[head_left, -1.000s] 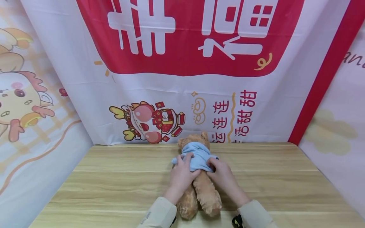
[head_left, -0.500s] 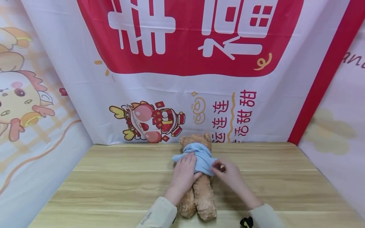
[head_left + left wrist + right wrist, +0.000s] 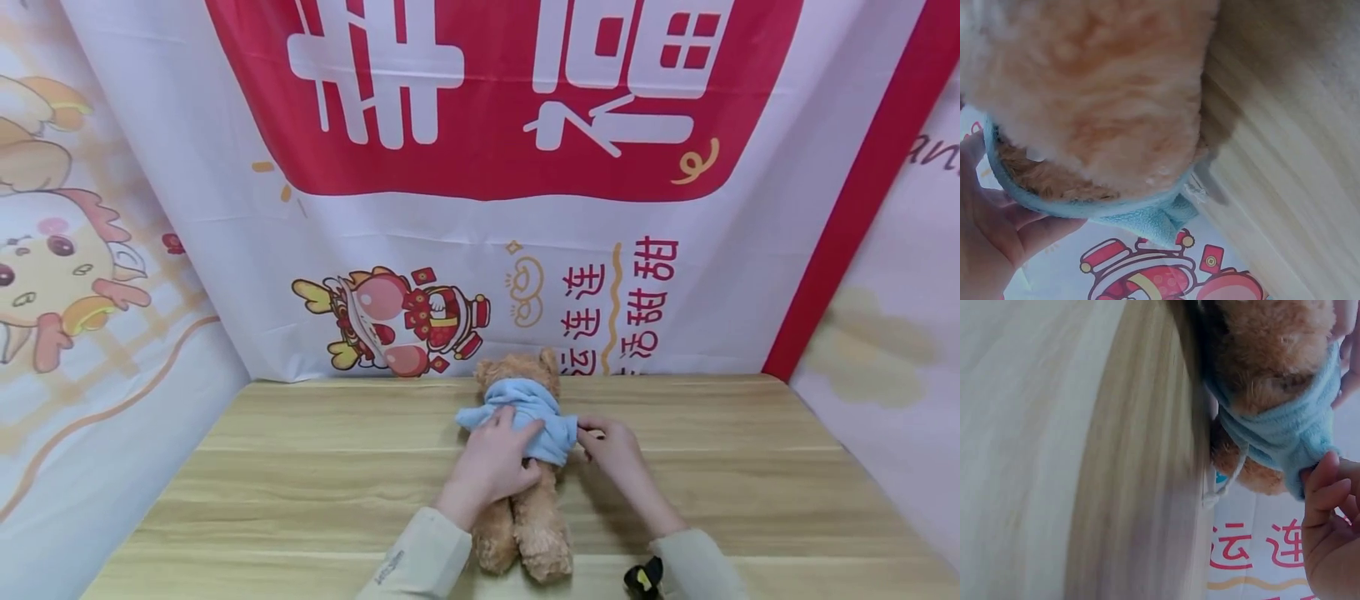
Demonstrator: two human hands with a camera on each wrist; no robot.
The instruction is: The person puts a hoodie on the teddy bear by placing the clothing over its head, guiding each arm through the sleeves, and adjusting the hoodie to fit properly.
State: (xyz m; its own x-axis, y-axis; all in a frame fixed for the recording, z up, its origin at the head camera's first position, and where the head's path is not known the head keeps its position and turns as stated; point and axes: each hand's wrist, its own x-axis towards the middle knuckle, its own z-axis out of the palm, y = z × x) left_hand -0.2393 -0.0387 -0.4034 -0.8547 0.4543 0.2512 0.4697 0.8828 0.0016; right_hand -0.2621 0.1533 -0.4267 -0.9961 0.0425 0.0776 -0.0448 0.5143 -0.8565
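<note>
A brown teddy bear [image 3: 542, 533] lies on the wooden table, its head toward the back banner and its legs toward me. No face shows on it. It wears a light blue top [image 3: 551, 446], with a white drawstring [image 3: 1232, 481] hanging at its underside in the right wrist view. My left hand [image 3: 491, 467] rests on the top near its lower hem [image 3: 1054, 203], fingers spread over the cloth. At the bear's right side, my right hand [image 3: 618, 458] pinches the end of the blue sleeve [image 3: 1300, 465] between thumb and fingers.
The wooden table [image 3: 337, 483] spreads to both sides of the bear. A white and red printed banner [image 3: 420, 200] hangs at the table's back edge, close to the bear's head. Printed cloths [image 3: 97, 275] flank the table left and right.
My right hand has moved from the top's hem out to the sleeve end, drawing it rightward. My left hand has stayed on the top, its fingers shifting. The bear's legs have swung slightly left.
</note>
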